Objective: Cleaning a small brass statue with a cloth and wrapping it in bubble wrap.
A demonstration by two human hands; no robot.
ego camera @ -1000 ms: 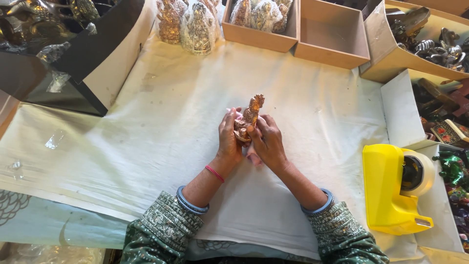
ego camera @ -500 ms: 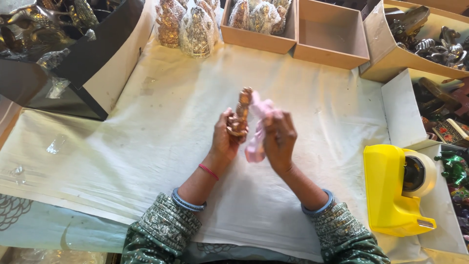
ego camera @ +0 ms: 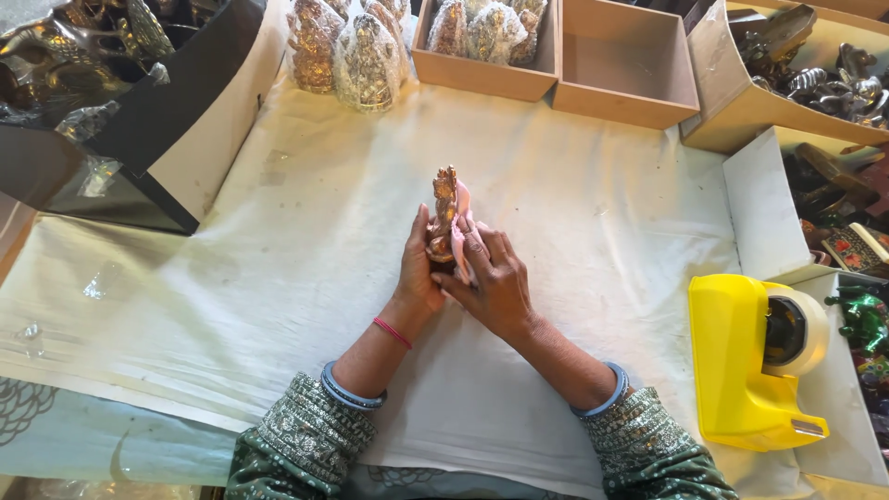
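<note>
Both hands are meeting over the middle of the desk (ego camera: 278, 278), which is lying under a pale cloth. The left hand (ego camera: 419, 268) is wrapping its fingers around the base of a small golden figurine (ego camera: 444, 213) and holding it upright, the thumb lying up along its left side. The right hand (ego camera: 491, 282) is pressing a piece of pink cloth (ego camera: 463, 222) against the figurine's right side, its fingers curling over the cloth so that the grip is pinching cloth and figurine together. How far the cloth is reaching round the back is hard to tell from this angle. The figurine is sitting just above the desk surface, between the two hands, well apart from everything else.

At the far edge of the desk, several wrapped golden figures (ego camera: 356, 56) are standing in clear plastic. Just beside them a shallow cardboard tray (ego camera: 482, 79) is holding more wrapped pieces, and an open cardboard box (ego camera: 620, 69) is sitting next to it. A black box (ego camera: 167, 120) at the far left is holding shiny metal items. To the right, a yellow tape dispenser (ego camera: 741, 370) is resting near the desk's edge, with a white box lid (ego camera: 764, 208) standing just behind it. Another carton (ego camera: 732, 102) at the far right is holding dark metal pieces. The person is wearing green patterned sleeves, with bangles at both wrists and a red thread on the left one.
</note>
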